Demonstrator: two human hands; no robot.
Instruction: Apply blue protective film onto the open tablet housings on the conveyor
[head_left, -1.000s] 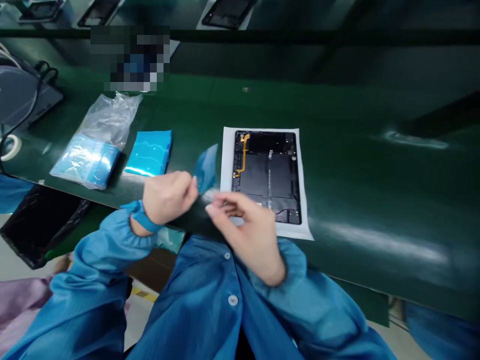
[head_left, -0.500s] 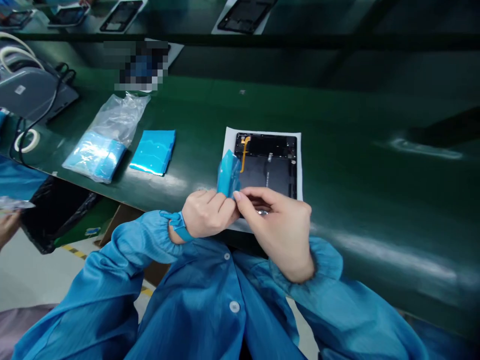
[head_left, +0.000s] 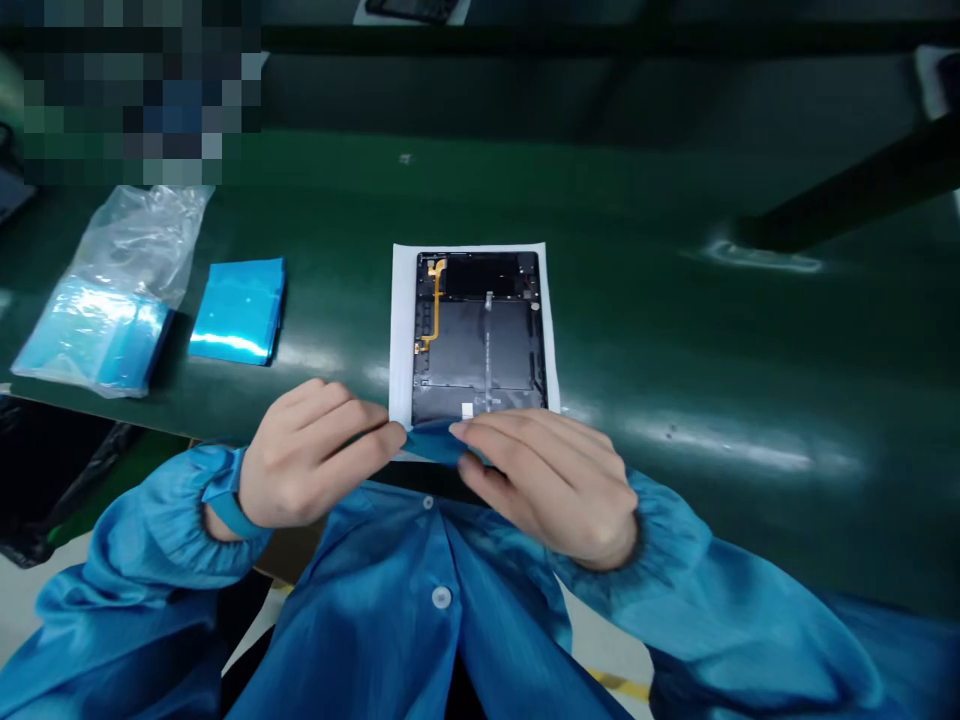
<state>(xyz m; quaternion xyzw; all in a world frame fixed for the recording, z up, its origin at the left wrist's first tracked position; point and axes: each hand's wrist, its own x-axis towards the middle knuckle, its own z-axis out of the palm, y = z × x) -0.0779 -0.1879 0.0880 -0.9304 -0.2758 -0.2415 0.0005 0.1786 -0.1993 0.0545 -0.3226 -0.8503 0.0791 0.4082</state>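
Note:
A blue film (head_left: 435, 443) stretches between my hands at the near edge of a black device frame (head_left: 480, 340). My left hand (head_left: 319, 450) pinches the film's left end between thumb and fingers. At its other end my right hand (head_left: 547, 475) grips the film, the fingers bent over the frame's lower right corner. Inside the frame an orange flex cable (head_left: 437, 305) runs down the left side, and a small white square (head_left: 467, 410) shows near the bottom. The frame lies on a white sheet (head_left: 403, 340); its lowest part is hidden by film and fingers.
On the green table (head_left: 637, 300), a stack of blue film (head_left: 238, 310) lies left of the device. Farther left is a clear bag (head_left: 142, 240) with more blue film. A dark post (head_left: 847, 195) stands at the right, and a shelf edge (head_left: 600, 40) crosses the back.
My hands have moved apart, and the blue film, upright and bunched before, is now stretched low across the device's near edge. The view has shifted right, so the table items appear farther left.

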